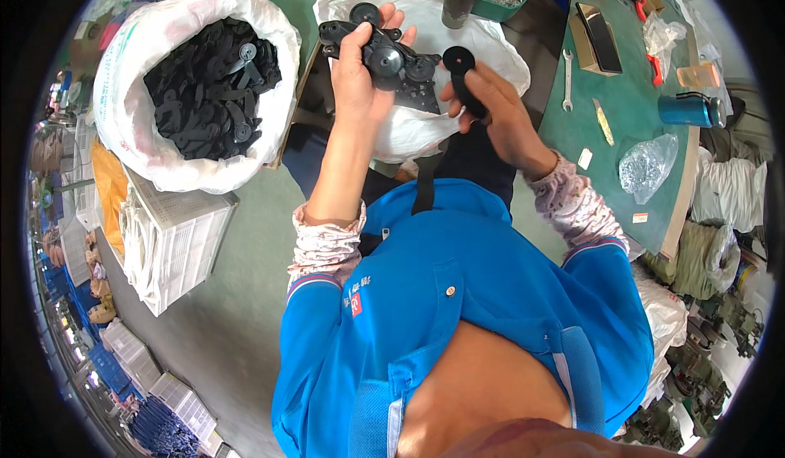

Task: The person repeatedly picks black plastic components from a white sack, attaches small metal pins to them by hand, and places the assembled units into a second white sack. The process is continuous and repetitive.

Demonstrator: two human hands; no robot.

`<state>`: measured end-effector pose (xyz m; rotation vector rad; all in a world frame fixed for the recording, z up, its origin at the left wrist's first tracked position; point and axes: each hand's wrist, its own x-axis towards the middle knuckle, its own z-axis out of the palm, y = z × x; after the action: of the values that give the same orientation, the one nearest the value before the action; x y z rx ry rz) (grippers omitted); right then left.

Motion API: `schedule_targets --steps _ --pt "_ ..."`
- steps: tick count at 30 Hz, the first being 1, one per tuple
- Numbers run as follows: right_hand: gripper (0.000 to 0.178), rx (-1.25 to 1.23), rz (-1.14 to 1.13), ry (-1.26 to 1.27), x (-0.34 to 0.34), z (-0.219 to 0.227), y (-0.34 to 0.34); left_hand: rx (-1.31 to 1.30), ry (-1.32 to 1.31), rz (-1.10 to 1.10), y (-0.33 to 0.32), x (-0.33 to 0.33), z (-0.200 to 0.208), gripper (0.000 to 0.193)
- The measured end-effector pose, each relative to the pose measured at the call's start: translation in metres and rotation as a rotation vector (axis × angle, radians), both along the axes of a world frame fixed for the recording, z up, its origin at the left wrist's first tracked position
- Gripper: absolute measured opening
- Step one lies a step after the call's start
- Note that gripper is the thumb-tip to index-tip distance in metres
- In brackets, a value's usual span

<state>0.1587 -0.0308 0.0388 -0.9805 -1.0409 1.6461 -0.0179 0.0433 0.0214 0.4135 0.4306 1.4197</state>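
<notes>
With my left hand (360,69) clamped on the stacked black plastic brackets (384,53), I'd hold them steady while my right hand (491,102), pinching a black disc-headed part (458,61), aligns it squarely.

white sack (147,45) — left, clear bag (648,163) — right

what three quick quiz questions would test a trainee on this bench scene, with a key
1. True or false: the left hand holds a cluster of black plastic parts.
2. The right hand holds: A) a wrench, B) a black round-headed part, C) a blue cup.
3. What fills the white sack on the person's left?

Key: 1 true; 2 B; 3 black plastic pieces.
</notes>
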Motion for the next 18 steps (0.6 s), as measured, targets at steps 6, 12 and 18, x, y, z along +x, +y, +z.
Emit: schedule_targets --steps 6,12,18 --pt "0.038 -0.234 -0.145 0.25 -0.007 -0.017 0.003 0.145 0.186 0.07 -0.005 0.009 0.007 0.033" --pt "0.027 -0.294 -0.184 0.278 -0.021 -0.028 -0.001 0.158 0.231 0.002 -0.017 0.018 0.011 0.033" --pt "0.027 -0.009 -0.256 0.028 -0.001 -0.015 0.008 -0.073 -0.116 -0.031 -0.009 0.013 0.008 0.037"
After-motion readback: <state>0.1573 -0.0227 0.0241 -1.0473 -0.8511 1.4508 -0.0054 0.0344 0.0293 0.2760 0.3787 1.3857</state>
